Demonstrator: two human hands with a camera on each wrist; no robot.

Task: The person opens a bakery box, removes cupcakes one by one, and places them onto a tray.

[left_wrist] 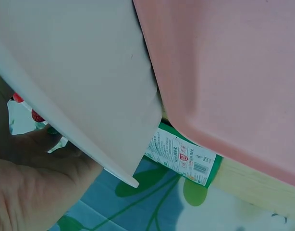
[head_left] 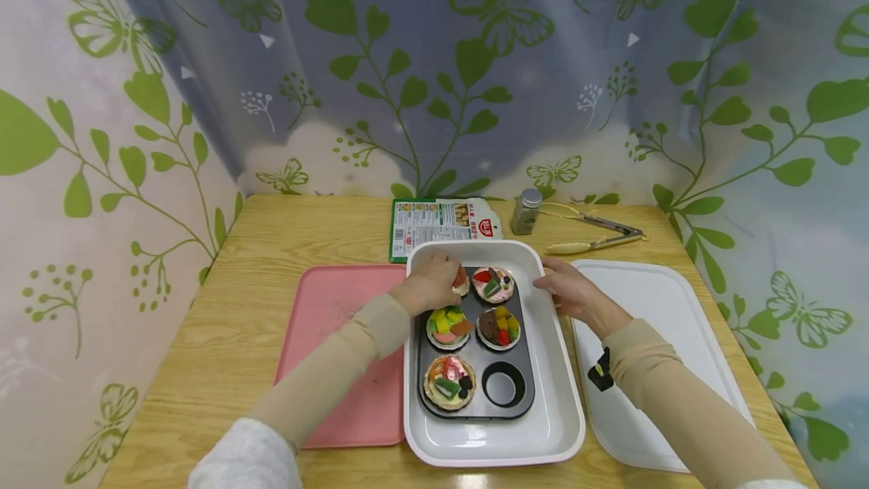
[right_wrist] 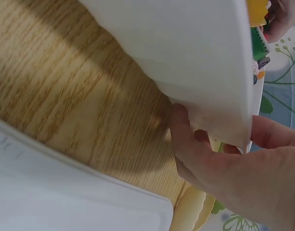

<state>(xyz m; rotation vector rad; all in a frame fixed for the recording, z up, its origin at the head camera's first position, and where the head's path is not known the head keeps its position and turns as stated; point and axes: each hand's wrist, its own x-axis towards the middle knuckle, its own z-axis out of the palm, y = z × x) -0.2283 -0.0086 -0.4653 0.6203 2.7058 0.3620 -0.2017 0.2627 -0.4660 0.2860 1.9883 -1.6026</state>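
Tart (head_left: 462, 283) in left hand (head_left: 432, 283), right hand (head_left: 572, 290) gripping deep tray (head_left: 551, 391)

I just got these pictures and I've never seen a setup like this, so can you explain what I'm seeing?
There's no machine: you see a person's left hand and right hand, both bare. The wide picture comes from a camera on the head, looking down; the other two come from cameras on each wrist.

On the wooden table, a deep white tray holds a dark muffin tin with tarts, between a pink tray and a flat white tray. Behind are a packet, small jar and tongs.

The right hand pinches the deep white tray's edge. The left is at the back-left tart; I can't tell whether it grips.
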